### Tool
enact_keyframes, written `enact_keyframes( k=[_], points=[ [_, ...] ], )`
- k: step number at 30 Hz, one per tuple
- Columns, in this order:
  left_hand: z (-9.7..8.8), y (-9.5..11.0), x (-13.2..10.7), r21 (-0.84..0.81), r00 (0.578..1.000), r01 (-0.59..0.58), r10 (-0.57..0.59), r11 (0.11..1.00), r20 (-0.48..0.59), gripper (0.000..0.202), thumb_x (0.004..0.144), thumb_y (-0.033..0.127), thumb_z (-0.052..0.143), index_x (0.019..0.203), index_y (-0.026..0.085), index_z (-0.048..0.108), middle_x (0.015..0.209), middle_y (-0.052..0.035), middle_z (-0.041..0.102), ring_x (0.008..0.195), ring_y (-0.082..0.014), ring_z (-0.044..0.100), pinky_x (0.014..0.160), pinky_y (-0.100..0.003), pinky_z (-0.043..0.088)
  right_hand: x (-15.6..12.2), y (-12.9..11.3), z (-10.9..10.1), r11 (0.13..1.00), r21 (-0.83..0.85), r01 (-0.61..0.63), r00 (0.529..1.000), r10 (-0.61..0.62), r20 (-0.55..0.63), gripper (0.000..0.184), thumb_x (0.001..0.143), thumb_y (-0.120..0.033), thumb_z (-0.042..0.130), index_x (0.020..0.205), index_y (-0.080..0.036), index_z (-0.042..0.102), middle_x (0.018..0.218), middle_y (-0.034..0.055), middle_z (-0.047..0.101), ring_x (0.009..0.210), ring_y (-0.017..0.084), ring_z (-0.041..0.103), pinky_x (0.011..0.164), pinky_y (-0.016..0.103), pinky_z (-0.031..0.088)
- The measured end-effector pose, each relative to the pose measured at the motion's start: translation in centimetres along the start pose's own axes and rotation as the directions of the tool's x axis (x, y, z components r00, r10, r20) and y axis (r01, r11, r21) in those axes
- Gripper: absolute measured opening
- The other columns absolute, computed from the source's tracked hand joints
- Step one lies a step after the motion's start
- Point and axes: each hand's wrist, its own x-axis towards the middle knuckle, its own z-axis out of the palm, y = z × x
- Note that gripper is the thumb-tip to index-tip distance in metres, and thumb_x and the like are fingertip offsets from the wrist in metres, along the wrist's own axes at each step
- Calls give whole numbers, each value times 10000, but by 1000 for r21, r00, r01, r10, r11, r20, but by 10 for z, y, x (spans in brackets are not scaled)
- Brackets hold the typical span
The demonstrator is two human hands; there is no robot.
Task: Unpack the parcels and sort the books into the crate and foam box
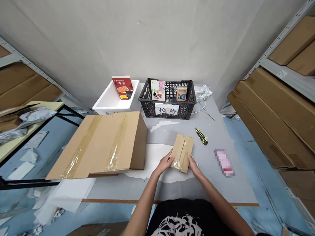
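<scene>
A small taped cardboard box (182, 151) is held between my two hands over the grey table, slightly tilted. My left hand (165, 162) grips its left side, thumb on the top face. Along the opposite side, my right hand (194, 165) has its fingers closed against the box. A strip of clear tape runs down the middle over the seam. Beyond my right hand lies a yellow and black box cutter (201, 136). A pink blurred item (224, 163) rests farther right. Pale paper (157, 150) lies beneath the box.
A large cardboard box (105, 144) occupies the table's left part. Behind it stands a white foam box (110, 95) with a red book (123, 87). A black crate (169, 113) holds two upright books or packs. A power strip (204, 91) sits at the back right. Shelves flank both sides.
</scene>
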Motion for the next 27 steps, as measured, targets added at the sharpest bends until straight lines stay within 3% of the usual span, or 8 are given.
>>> enact_keyframes(
  k=[3, 6, 9, 12, 17, 22, 25, 27],
  points=[
    [-7, 27, 16, 85, 993, 104, -99, 991, -62, 501, 821, 524, 489, 1282, 335, 540, 1235, 5, 630, 1146, -299, 567, 995, -389, 373, 3, -10, -1, 996, 63, -61, 990, 53, 130, 747, 895, -648, 96, 1305, -158, 484, 1114, 151, 672, 878, 202, 686, 652, 315, 548],
    [-21, 51, 32, 96, 987, 124, -113, 988, -114, 516, 799, 534, 525, 1262, 308, 565, 1246, -5, 622, 1208, -311, 515, 1028, -384, 334, 20, -29, -17, 994, 62, -89, 977, 75, 200, 724, 897, -653, 126, 1336, -184, 461, 1116, 137, 676, 847, 191, 690, 627, 295, 550],
    [-28, 61, 38, 101, 984, 132, -118, 986, -135, 528, 809, 521, 519, 1280, 286, 552, 1265, -25, 608, 1208, -322, 513, 1026, -392, 330, 32, -41, -27, 997, 8, -80, 973, 77, 217, 707, 900, -642, 130, 1325, -197, 481, 1119, 123, 678, 843, 191, 689, 629, 293, 553],
    [-22, 54, 29, 101, 980, 139, -123, 985, -156, 519, 836, 512, 473, 1304, 295, 526, 1248, -29, 621, 1191, -323, 526, 1008, -400, 344, 34, -42, -23, 996, -82, -30, 980, 45, 193, 676, 913, -599, 143, 1293, -189, 522, 1128, 125, 675, 889, 220, 681, 700, 336, 551],
    [4, 19, 6, 77, 963, 183, -162, 980, -215, 535, 875, 470, 404, 1385, 310, 416, 1254, -20, 619, 1160, -297, 554, 987, -388, 365, 23, -33, -5, 966, -240, 95, 988, -63, 139, 603, 937, -518, 173, 1308, -189, 517, 1208, 104, 639, 1119, 261, 588, 951, 410, 434],
    [24, -6, -8, 46, 949, 221, -204, 974, -242, 566, 904, 446, 331, 1450, 304, 286, 1239, -42, 627, 1105, -296, 586, 924, -390, 401, 9, -22, 2, 922, -346, 172, 981, -128, 147, 553, 954, -464, 163, 1334, -224, 486, 1194, 70, 651, 1077, 242, 615, 897, 366, 455],
    [26, -7, -11, 39, 946, 236, -220, 971, -239, 571, 903, 460, 325, 1454, 321, 267, 1230, -39, 631, 1102, -300, 585, 908, -389, 405, 16, -17, -10, 895, -403, 193, 979, -150, 136, 528, 955, -492, 187, 1238, -262, 569, 1098, 42, 691, 1011, 218, 641, 825, 308, 477],
    [26, -6, -12, 13, 944, 249, -239, 968, -225, 576, 895, 474, 337, 1450, 334, 270, 1265, -25, 610, 1131, -300, 567, 906, -385, 407, 33, -14, -24, 874, -461, 153, 988, -137, 67, 544, 962, -481, 172, 1172, -236, 610, 1035, 68, 700, 990, 227, 640, 812, 309, 471]
  ],
)
